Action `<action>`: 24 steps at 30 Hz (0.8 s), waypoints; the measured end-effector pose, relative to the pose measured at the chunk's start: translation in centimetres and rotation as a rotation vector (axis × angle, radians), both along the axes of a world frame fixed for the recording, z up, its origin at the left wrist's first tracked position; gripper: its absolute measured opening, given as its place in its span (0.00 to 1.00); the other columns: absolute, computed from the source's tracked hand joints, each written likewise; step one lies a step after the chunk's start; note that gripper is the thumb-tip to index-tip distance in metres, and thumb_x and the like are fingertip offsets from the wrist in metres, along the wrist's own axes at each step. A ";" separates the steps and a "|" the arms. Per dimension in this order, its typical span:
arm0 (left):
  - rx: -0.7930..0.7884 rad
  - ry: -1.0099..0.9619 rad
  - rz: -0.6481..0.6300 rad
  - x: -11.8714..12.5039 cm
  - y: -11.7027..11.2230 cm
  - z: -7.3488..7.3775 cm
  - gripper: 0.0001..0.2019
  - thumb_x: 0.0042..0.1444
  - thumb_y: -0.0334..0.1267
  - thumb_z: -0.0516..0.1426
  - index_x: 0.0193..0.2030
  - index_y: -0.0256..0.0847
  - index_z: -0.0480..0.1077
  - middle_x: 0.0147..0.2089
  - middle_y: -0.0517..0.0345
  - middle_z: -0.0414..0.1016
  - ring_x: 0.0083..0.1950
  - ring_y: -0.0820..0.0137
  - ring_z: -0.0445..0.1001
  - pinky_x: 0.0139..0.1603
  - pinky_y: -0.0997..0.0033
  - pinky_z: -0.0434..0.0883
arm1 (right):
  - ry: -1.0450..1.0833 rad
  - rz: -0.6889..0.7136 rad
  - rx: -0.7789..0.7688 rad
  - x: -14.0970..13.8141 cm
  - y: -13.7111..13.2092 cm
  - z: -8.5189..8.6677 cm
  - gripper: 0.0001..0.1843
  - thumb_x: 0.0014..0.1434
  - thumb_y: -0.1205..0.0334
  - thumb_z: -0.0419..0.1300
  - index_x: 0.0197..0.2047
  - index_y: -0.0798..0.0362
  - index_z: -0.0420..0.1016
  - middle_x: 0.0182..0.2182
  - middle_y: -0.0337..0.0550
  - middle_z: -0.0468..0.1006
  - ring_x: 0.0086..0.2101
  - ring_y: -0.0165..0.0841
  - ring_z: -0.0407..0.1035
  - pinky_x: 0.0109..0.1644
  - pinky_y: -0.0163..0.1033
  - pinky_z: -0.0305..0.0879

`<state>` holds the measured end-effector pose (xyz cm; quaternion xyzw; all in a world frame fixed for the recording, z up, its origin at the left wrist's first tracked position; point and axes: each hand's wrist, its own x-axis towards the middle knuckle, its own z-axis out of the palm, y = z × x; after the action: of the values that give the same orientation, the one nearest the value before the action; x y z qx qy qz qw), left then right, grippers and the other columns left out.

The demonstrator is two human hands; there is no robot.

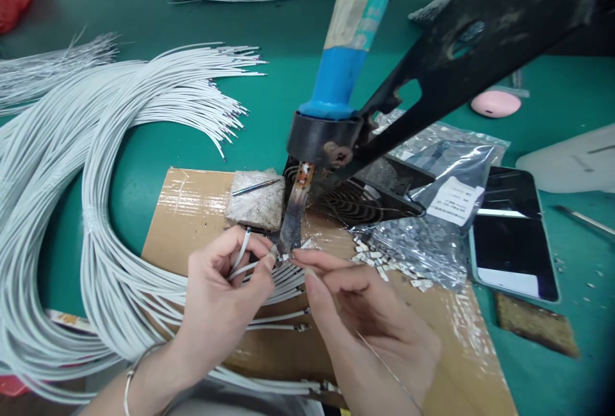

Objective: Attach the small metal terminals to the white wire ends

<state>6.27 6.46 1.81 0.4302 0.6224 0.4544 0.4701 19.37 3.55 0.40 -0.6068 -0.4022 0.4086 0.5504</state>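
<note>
A person's bare left hand (230,294), with a thin pale bangle (127,387) at the wrist, has its thumb and forefinger pinched together on a slim white insulated cable (243,249), whose end is brought up just beneath the dark flattened tip (291,227) of a blue-handled soldering iron (336,76). The iron points downward in a black metal stand arm (461,50) that reaches in from the upper right. A tiny white piece (286,256) sits at the cable's end, between the two hands. The right hand (369,326) comes in from the other side, thumb and forefinger close together near the iron's tip; whether they are clamped on anything cannot be told, though a thin silvery wire (382,358) runs across that hand. Below lies a brown cardboard sheet (187,211) on a green work surface (283,76), with a thick curved bundle of white cables (110,191) to the left. Small white rectangular chips (372,256) lie scattered right of the iron, beside a clear plastic bag (432,243), and a dark-screened phone (514,236) rests farther right.
</note>
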 end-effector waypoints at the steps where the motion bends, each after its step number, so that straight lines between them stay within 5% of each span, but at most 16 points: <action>1: -0.003 -0.001 -0.004 0.0 0.0 0.0 0.06 0.51 0.26 0.63 0.27 0.39 0.75 0.30 0.60 0.78 0.25 0.76 0.68 0.24 0.80 0.64 | -0.001 -0.004 0.007 0.0 0.0 0.0 0.12 0.61 0.65 0.69 0.27 0.50 0.74 0.39 0.44 0.88 0.36 0.33 0.83 0.40 0.33 0.79; 24: 0.012 0.036 -0.027 0.0 -0.1 0.1 0.06 0.51 0.25 0.63 0.27 0.38 0.75 0.31 0.62 0.79 0.26 0.78 0.69 0.26 0.83 0.65 | -0.069 -0.016 0.045 -0.3 -0.2 -0.2 0.12 0.61 0.67 0.69 0.27 0.49 0.74 0.38 0.38 0.88 0.35 0.29 0.81 0.41 0.30 0.75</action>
<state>6.26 6.36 1.95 0.4495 0.6224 0.4438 0.4622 19.10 3.38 0.20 -0.6114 -0.4251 0.3737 0.5530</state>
